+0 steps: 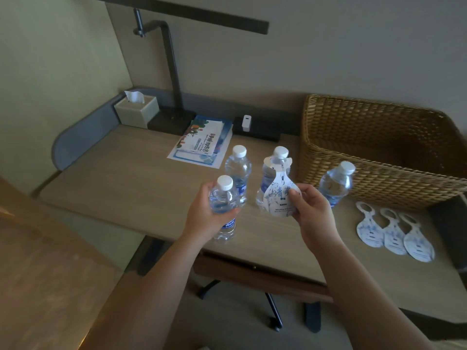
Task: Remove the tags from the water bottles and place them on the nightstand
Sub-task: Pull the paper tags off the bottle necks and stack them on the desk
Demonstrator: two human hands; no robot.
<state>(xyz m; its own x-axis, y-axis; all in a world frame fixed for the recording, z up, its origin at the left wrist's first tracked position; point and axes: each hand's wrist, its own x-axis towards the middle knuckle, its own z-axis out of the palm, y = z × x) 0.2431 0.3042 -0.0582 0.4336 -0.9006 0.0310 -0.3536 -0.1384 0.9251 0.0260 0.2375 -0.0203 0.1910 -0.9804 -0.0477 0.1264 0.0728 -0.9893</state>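
Left hand (206, 210) grips a clear plastic water bottle with white cap and blue label (223, 205), fingers wrapped round its upper body, bottle held upright near the table's front edge; can't tell if its base touches the light wood table (131, 178). Right hand (312, 209) pinches the wide lower end of a white paper neck tag with blue print (278, 192), thumb on its face. Tag's top loop sits at the neck of a second capped bottle (279, 154) standing behind it; can't tell if loop is still round the neck or just in front of it. A third bare bottle (238, 170) stands upright just behind the held one, mid-table. A fourth bare bottle (336, 183) stands right of the right hand, just beside the front wall of a brown woven wicker basket (374, 157) at the table's back right. Three matching white-blue tags (394, 232) lie flat, overlapping in a row, near the front right corner. Back left corner: beige tissue box (137, 111), black desk lamp base (171, 120), printed leaflets (202, 141) beside it, and a small white charger (246, 123) on a black socket strip at the back edge.
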